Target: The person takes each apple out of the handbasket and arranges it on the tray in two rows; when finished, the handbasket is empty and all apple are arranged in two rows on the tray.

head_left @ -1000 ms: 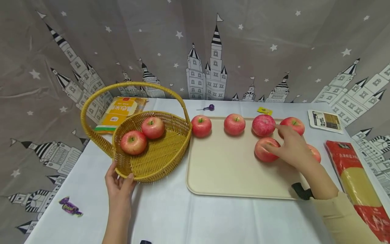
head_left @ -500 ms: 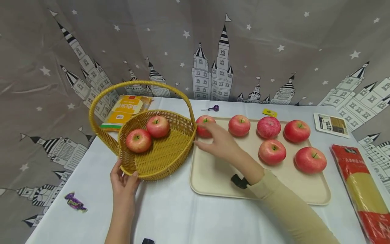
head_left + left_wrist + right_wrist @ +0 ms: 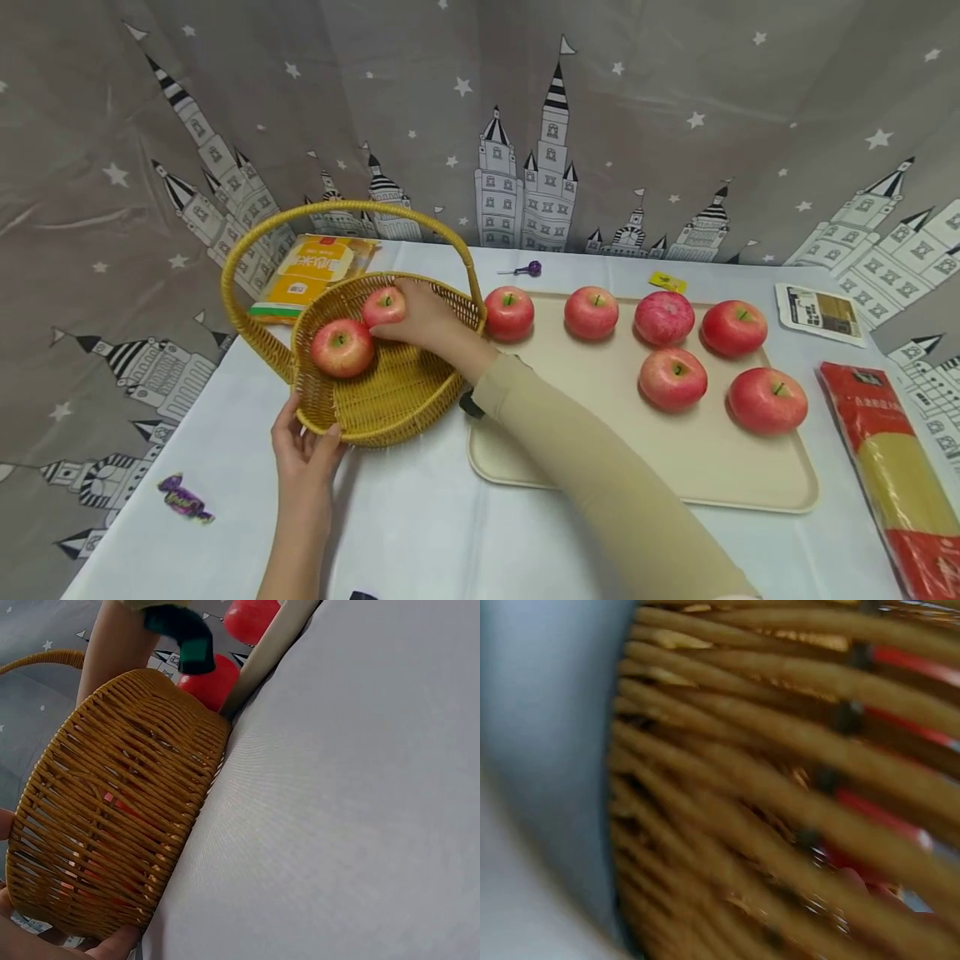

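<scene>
Right hand (image 3: 423, 321) inside the basket (image 3: 390, 392), fingers wrapped over the far apple (image 3: 382, 306), which sits just beside a second apple (image 3: 342, 347) on the woven floor. Left hand (image 3: 303, 446) gripping the near rim of the basket, thumb over the edge, pinning it to the surface (image 3: 420, 525).

To do this step well: best to keep the rim hold firm so the basket does not slide or tip under the reaching arm. Wise to keep the sleeve clear of the tall handle (image 3: 337, 212) arching above. Worth minding the neighbouring apple, close enough to be nudged into a roll.

Head view: whole layout, including six more apples on the tray (image 3: 600, 450) to the right, well apart from the basket, plus packets around the edges of the surface.

Left wrist view: outside wall of the basket (image 3: 112, 825) up close, fingertips (image 3: 112, 945) under its lower edge, red showing through the weave, tray edge beyond. No sight of the grasp itself.

Right wrist view: only blurred weave (image 3: 780, 787) with red glimpses between strands; neither fingers nor apple clearly shown, so the grasp readable from the head view alone.
</scene>
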`<state>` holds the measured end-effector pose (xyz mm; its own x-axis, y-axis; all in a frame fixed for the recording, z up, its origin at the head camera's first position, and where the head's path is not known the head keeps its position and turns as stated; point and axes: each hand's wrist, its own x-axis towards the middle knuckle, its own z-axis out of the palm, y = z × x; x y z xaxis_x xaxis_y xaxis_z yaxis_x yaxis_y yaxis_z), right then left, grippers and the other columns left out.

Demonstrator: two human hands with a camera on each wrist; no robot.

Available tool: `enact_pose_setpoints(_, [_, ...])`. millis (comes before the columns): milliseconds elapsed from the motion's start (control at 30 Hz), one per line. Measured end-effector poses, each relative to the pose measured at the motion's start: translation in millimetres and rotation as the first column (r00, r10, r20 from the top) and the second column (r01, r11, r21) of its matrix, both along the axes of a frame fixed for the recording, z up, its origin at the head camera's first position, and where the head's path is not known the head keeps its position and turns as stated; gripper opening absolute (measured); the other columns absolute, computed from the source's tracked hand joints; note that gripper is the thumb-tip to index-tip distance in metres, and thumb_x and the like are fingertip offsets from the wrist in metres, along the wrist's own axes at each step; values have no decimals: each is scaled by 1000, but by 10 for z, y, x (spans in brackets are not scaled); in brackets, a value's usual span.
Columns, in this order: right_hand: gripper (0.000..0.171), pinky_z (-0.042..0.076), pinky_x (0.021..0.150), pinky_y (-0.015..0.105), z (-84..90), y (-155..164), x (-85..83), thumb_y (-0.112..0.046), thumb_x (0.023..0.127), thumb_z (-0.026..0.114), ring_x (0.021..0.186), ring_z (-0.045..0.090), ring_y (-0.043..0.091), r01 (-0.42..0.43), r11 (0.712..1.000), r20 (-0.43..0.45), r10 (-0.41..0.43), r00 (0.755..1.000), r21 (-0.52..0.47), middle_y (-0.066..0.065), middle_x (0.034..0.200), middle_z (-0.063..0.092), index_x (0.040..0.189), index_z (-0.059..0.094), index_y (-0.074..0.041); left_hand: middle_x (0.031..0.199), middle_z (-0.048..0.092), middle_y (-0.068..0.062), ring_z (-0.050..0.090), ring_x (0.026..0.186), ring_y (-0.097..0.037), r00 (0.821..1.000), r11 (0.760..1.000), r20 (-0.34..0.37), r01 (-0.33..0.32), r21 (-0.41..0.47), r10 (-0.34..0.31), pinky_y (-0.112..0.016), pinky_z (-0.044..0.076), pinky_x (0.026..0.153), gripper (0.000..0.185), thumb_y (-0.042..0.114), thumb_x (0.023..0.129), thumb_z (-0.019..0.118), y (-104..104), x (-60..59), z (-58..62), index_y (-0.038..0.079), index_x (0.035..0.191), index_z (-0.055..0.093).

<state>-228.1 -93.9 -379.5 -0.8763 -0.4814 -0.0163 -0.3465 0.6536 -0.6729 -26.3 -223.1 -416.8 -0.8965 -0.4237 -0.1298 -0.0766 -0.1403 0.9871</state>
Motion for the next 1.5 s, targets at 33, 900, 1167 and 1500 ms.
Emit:
enact_pose_setpoints(33, [83, 43, 101, 34, -13, -47, -23, -47, 80, 75, 122, 49, 25, 8, 1000, -1, -8, 1000, 26, 13, 139, 44, 144, 40, -8, 155, 10, -6, 23, 140, -24, 1000, 1000, 0, 1, 2, -1, -12, 45, 90, 69, 5, 99, 50, -4, 3, 3, 26, 152, 10])
enact_pose_setpoints(900, [74, 52, 89, 35, 107, 2069, 906, -25, 71, 86, 110, 52, 19, 110, 946, -95, -145, 985, -305, 4, 127, 49, 134, 49, -10, 153, 13, -8, 23, 140, -27, 1000, 1000, -27, 6, -11, -6, -12, 45, 91, 69, 4, 99, 48, 25, -7, 2, 26, 152, 11])
enact_pose_setpoints(1167, [76, 49, 92, 48, -102, 2559, 951, -35, 74, 83, 109, 51, 26, 234, 972, 25, -234, 972, -16, 9, 125, 47, 134, 45, -10, 154, 11, -7, 23, 140, -27, 1000, 1000, -19, 6, 5, -6, -13, 46, 90, 71, 3, 99, 48, 10, -18, -1, 26, 153, 9])
enact_pose_setpoints(1500, [88, 44, 98, 55, -33, 2546, 915, -41, 76, 80, 124, 43, 29, 201, 974, -20, -200, 980, 107, 13, 139, 41, 145, 36, -9, 155, 10, -8, 23, 140, -27, 1000, 1000, -14, -1, -2, 1, -14, 45, 91, 71, 4, 99, 48, 8, -14, -5, 27, 153, 8])
